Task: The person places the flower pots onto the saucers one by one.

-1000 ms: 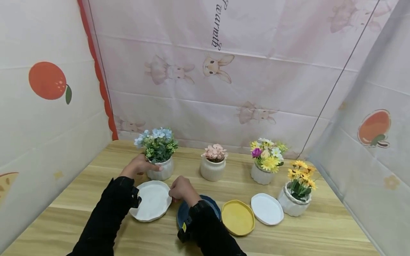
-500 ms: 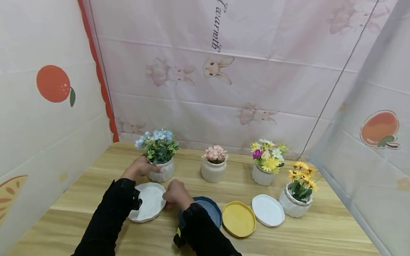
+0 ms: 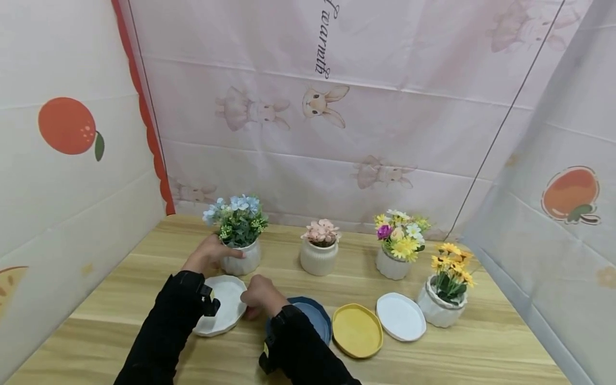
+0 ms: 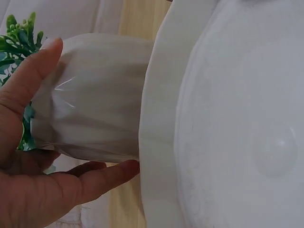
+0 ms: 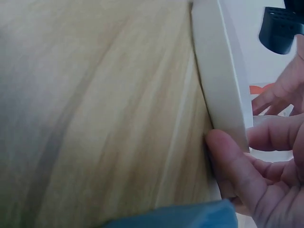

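Note:
A ribbed white flower pot (image 3: 247, 262) with blue artificial flowers (image 3: 240, 206) and green leaves stands at the left rear of the table. My left hand (image 3: 210, 253) grips it from the left; in the left wrist view the thumb lies on its side near the top and the fingers (image 4: 102, 183) run along the opposite side. Just in front of the pot is a white plate with a faceted rim (image 3: 223, 305), partly hidden by my left wrist. My right hand (image 3: 262, 295) pinches that plate's right edge between thumb and fingers, seen closely in the right wrist view.
A blue plate (image 3: 315, 321), partly under my right forearm, a yellow plate (image 3: 357, 331) and a small white plate (image 3: 401, 316) form a row to the right. Behind them stand pots with pink flowers (image 3: 320, 259), mixed flowers (image 3: 393, 263) and orange flowers (image 3: 441, 307). Printed cloth walls surround the table.
The right hand has moved a little to the left, and the white plate has slid left with it, uncovering more of the blue plate. The left hand stays on the flower pot.

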### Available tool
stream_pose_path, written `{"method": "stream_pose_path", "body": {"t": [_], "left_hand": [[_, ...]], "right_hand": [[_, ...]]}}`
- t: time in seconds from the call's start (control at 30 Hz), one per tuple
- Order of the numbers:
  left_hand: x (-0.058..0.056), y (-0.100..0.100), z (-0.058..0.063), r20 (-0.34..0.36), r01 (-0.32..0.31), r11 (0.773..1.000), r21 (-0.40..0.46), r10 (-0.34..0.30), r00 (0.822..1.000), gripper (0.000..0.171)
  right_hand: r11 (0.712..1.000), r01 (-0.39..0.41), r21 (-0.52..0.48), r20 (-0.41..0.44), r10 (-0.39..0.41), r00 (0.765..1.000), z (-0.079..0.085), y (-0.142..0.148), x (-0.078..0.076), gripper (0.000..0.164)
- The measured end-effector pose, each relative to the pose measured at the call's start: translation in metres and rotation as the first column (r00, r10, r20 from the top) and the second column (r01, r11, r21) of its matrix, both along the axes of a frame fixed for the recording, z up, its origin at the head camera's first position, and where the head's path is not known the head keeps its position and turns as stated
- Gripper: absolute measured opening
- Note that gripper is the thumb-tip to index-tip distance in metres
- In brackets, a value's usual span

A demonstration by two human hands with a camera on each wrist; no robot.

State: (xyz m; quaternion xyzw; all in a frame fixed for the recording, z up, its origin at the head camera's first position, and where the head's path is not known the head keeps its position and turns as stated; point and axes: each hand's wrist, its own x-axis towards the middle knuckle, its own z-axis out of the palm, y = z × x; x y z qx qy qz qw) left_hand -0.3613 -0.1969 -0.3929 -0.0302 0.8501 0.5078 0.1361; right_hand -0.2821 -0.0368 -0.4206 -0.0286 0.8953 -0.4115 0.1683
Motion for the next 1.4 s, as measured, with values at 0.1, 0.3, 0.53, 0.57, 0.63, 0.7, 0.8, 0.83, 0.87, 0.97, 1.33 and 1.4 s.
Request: {"method": "stream_pose_path", "body": {"t": [0.1, 0.3, 0.53, 0.57, 0.63, 0.7, 0.8, 0.83, 0.87, 0.97, 1.33, 1.4], "left_hand": [[-0.001, 0.001, -0.002, -0.008, -0.016, 1.000, 0.002, 0.016, 1.000, 0.102], [0.001, 0.000, -0.004, -0.076, -0.043, 0.995, -0.085, 0.037, 0.996, 0.102], [0.004, -0.001, -0.007, -0.148, -0.103, 0.987, -0.122, 0.085, 0.985, 0.096], [0.004, -0.001, -0.007, -0.158, -0.114, 0.987, -0.116, 0.095, 0.983, 0.096], [0.003, -0.002, -0.009, -0.185, -0.125, 0.987, -0.099, 0.105, 0.977, 0.102], [0.001, -0.003, -0.012, -0.218, -0.148, 0.987, -0.066, 0.130, 0.967, 0.112], [-0.002, -0.006, -0.020, -0.261, -0.144, 0.989, -0.028, 0.132, 0.956, 0.124], [-0.002, -0.006, -0.019, -0.258, -0.150, 0.989, -0.015, 0.141, 0.956, 0.126], [-0.001, -0.006, -0.019, -0.253, -0.159, 0.987, -0.007, 0.152, 0.955, 0.126], [0.006, -0.006, -0.015, -0.223, -0.162, 0.986, 0.026, 0.164, 0.961, 0.124], [0.033, -0.006, 0.001, -0.205, -0.144, 0.982, 0.122, 0.167, 0.964, 0.123], [0.038, -0.008, 0.003, -0.203, -0.141, 0.982, 0.127, 0.165, 0.965, 0.124]], "right_hand": [[1.000, 0.006, 0.002, 0.041, -0.006, 0.999, -0.001, 0.000, -0.003, 0.021], [0.999, 0.003, -0.047, 0.098, 0.001, 0.995, -0.001, 0.002, -0.005, 0.023], [0.996, 0.022, -0.082, 0.051, -0.018, 0.999, 0.000, -0.001, -0.001, 0.021], [0.996, 0.025, -0.082, 0.043, -0.022, 0.999, 0.000, -0.001, 0.000, 0.020], [0.996, 0.032, -0.083, 0.040, -0.028, 0.999, 0.000, -0.002, 0.000, 0.018], [0.996, 0.041, -0.075, 0.056, -0.037, 0.998, 0.000, -0.002, -0.001, 0.016], [0.996, 0.047, -0.075, 0.091, -0.040, 0.995, -0.001, 0.000, -0.003, 0.014], [0.996, 0.047, -0.074, 0.098, -0.039, 0.994, -0.001, 0.000, -0.003, 0.014], [0.996, 0.048, -0.075, 0.099, -0.040, 0.994, -0.001, 0.000, -0.003, 0.014], [0.997, 0.048, -0.060, 0.098, -0.042, 0.994, -0.003, -0.001, -0.003, 0.014], [0.999, 0.020, 0.027, 0.064, -0.022, 0.998, -0.002, -0.001, -0.003, 0.023], [0.999, 0.025, -0.022, 0.054, -0.024, 0.998, -0.001, 0.000, -0.002, 0.025]]}}
